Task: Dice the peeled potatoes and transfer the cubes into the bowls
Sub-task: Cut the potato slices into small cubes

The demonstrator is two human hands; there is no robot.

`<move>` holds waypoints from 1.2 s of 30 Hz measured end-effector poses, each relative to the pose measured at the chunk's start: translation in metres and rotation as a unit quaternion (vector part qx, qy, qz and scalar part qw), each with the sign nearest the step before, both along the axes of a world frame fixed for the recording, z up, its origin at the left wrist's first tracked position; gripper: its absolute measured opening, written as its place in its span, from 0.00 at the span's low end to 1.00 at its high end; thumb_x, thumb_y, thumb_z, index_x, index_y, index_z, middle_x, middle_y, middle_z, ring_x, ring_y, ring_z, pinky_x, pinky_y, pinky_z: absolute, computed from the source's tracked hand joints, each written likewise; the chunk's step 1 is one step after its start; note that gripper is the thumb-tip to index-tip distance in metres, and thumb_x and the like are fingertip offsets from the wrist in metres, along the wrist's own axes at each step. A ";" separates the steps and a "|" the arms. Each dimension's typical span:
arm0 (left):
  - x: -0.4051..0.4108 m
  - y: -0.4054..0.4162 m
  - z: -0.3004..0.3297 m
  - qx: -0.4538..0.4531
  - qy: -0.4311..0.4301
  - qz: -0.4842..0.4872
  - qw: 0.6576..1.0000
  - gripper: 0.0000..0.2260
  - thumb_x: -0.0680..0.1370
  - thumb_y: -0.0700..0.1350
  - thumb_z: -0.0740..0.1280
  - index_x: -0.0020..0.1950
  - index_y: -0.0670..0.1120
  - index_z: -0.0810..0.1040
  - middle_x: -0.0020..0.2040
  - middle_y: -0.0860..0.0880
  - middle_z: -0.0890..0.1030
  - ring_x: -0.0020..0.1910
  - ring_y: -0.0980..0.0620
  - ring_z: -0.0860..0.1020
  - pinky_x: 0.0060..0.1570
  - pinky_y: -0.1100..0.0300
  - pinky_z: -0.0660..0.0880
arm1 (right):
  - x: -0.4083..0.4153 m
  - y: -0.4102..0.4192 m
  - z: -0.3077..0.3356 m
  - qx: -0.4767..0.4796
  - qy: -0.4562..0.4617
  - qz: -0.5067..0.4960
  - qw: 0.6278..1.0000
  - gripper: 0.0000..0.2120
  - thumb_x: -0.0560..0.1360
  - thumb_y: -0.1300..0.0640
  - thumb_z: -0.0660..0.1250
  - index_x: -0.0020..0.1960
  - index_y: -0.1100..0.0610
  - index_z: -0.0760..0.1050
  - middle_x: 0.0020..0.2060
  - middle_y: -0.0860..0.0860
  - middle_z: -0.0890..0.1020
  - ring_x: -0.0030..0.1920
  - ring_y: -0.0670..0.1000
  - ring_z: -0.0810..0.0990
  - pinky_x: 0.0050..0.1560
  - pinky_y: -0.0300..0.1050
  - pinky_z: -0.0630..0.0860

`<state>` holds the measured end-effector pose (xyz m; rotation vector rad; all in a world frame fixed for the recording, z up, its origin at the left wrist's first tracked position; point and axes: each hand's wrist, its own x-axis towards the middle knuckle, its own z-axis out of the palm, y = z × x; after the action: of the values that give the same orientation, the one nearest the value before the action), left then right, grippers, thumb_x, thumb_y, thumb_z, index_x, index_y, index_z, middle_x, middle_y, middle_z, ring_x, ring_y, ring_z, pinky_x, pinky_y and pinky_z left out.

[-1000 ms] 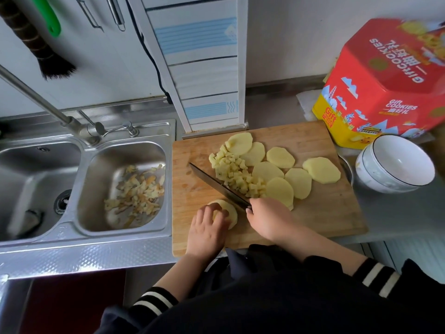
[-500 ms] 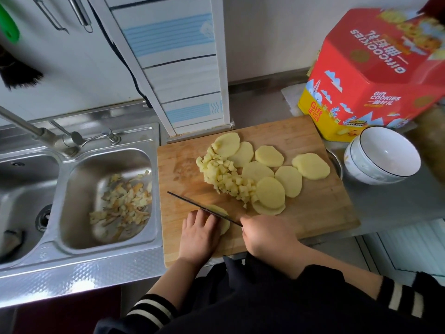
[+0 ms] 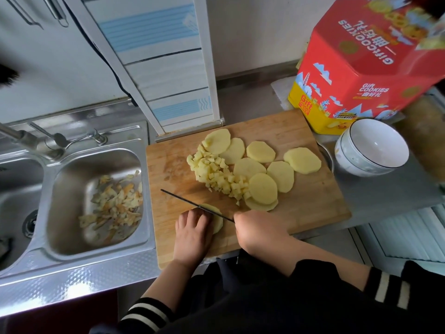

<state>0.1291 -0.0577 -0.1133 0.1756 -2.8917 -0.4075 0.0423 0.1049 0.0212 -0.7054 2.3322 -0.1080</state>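
Observation:
A wooden cutting board (image 3: 308,203) carries several round potato slices (image 3: 262,188) and a heap of small potato cubes (image 3: 214,174). Near the board's front edge my left hand (image 3: 192,235) presses down on a potato slice (image 3: 218,220), fingers bent over it. My right hand (image 3: 257,231) grips the handle of a dark knife (image 3: 190,203), whose blade stands edge-down across that slice, just ahead of my left fingertips. Stacked white bowls (image 3: 372,147) stand to the right of the board.
A steel double sink (image 3: 72,251) lies left of the board, its right basin holding potato peels (image 3: 113,206). The tap (image 3: 31,141) sits behind it. A red cookie tin (image 3: 368,56) stands at the back right. A striped panel (image 3: 166,68) leans behind the board.
The knife blade has turned from lying tilted to standing edge-down across the slice under my left hand. The camera has shifted, so the scene sits further left and lower.

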 end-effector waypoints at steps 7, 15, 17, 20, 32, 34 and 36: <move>0.000 0.000 -0.004 0.008 0.016 0.007 1.000 0.10 0.77 0.50 0.59 0.53 0.45 0.70 0.51 0.41 0.74 0.45 0.43 0.67 0.40 0.47 0.73 | -0.007 0.001 -0.016 0.013 -0.011 0.000 1.000 0.08 0.81 0.61 0.56 0.54 0.58 0.73 0.38 0.50 0.73 0.40 0.54 0.72 0.38 0.46 0.68; 0.007 0.001 0.015 0.052 0.038 -0.021 0.998 0.13 0.84 0.53 0.52 0.55 0.45 0.70 0.52 0.46 0.70 0.46 0.44 0.68 0.46 0.50 0.72 | -0.004 0.011 -0.024 -0.020 0.015 0.019 1.000 0.06 0.81 0.61 0.56 0.47 0.56 0.70 0.35 0.49 0.70 0.39 0.55 0.73 0.31 0.44 0.64; 0.013 -0.001 0.039 0.108 0.111 -0.035 0.987 0.12 0.84 0.51 0.53 0.56 0.45 0.71 0.53 0.47 0.71 0.50 0.46 0.70 0.52 0.55 0.68 | -0.002 0.012 -0.023 -0.029 0.011 0.019 0.999 0.06 0.79 0.64 0.56 0.47 0.57 0.69 0.35 0.50 0.71 0.40 0.56 0.76 0.32 0.44 0.65; -0.010 -0.012 0.096 0.151 0.199 -0.003 0.968 0.07 0.82 0.43 0.59 0.54 0.42 0.73 0.51 0.49 0.73 0.52 0.54 0.70 0.56 0.63 0.65 | 0.001 0.012 -0.019 -0.027 0.000 0.015 1.000 0.07 0.78 0.65 0.56 0.51 0.58 0.72 0.45 0.54 0.78 0.44 0.56 0.77 0.38 0.47 0.68; -0.133 0.007 0.128 -0.072 -0.590 -0.150 0.790 0.25 0.85 0.54 0.46 0.70 0.41 0.72 0.67 0.41 0.74 0.65 0.43 0.72 0.67 0.50 0.67 | 0.005 0.018 -0.010 -0.053 0.028 0.031 0.998 0.08 0.78 0.63 0.55 0.53 0.58 0.72 0.51 0.55 0.80 0.51 0.58 0.80 0.41 0.46 0.66; -0.132 0.008 0.121 -0.068 -0.597 -0.138 0.787 0.25 0.85 0.55 0.45 0.72 0.41 0.70 0.69 0.41 0.72 0.67 0.43 0.70 0.69 0.49 0.65 | 0.005 0.021 -0.006 -0.061 0.022 0.031 0.997 0.07 0.78 0.63 0.55 0.51 0.56 0.71 0.49 0.55 0.79 0.50 0.58 0.79 0.40 0.46 0.65; -0.132 0.007 0.119 -0.057 -0.601 -0.131 0.787 0.25 0.85 0.54 0.44 0.71 0.41 0.71 0.68 0.41 0.73 0.65 0.43 0.71 0.69 0.49 0.65 | 0.005 0.025 -0.004 -0.064 0.025 0.031 0.997 0.08 0.79 0.62 0.55 0.52 0.57 0.72 0.44 0.53 0.78 0.47 0.58 0.78 0.37 0.45 0.64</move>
<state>-0.0027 -0.0502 0.0052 -0.0227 -4.2326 -0.1545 0.0474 0.1295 0.0175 -0.8515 2.3648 -0.2168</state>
